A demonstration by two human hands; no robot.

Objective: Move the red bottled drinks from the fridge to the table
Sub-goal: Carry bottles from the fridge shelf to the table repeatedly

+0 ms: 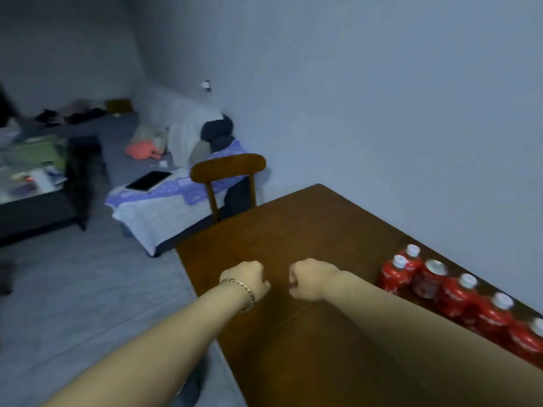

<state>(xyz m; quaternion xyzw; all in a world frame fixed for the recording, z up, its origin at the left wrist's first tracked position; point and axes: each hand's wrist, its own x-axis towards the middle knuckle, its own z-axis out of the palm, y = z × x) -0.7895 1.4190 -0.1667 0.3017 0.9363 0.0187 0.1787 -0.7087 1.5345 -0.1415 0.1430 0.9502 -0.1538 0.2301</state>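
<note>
Both hands hover over the middle of the worktop (293, 230), in the lower centre of the frame. The left hand (245, 279), with a bracelet (241, 287) at the wrist, is clenched and holds nothing. The right hand (308, 279) is also clenched and empty.

The red bottles (457, 295) stand in a row along the wall edge of the worktop, at the lower right, well apart from both hands. The fridge is not in view.

The step in hand looks like the pause between carries: either going back for more or finishing. To do it well, turn away without the right forearm brushing the row, which stands close beside it. Take any next bottle by its body, not its cap. Set it on bare wood at the near or far end of the row, upright and not knocking a neighbour.

Count:
- Five white-capped red bottles show, two of them paired at the far end. The last is cut off by the right edge of the frame, so more may lie beyond it.
- One red can (432, 277) with a silver top stands among them.
- One chair (229, 168) is at the far end of the worktop.
- Two hands.
</note>
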